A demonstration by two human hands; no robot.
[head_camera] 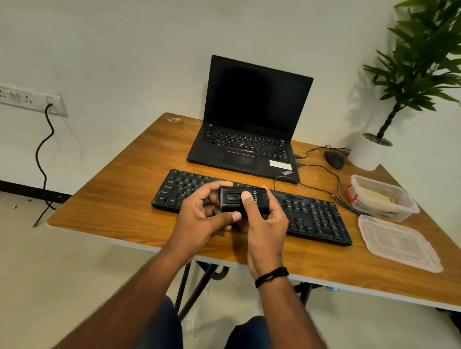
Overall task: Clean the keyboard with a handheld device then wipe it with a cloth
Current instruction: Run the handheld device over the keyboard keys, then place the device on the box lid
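Observation:
A black keyboard [313, 214] lies across the wooden table [120, 189] in front of me. Above its middle I hold a small black handheld device [233, 201] with both hands. My left hand [202, 215] grips its left end, thumb under the front edge. My right hand [267, 222] grips its right part, with the thumb pressed on the top face. A yellowish cloth [376, 197] lies inside a clear plastic box [408, 209] at the right of the table. The keys under my hands are hidden.
An open black laptop [251, 127] stands behind the keyboard, with a wired mouse [334, 159] to its right. The box's clear lid [398, 244] lies near the right front edge. A potted plant [368, 153] stands at the back right corner. A cable [42, 163] hangs from the wall socket at the left.

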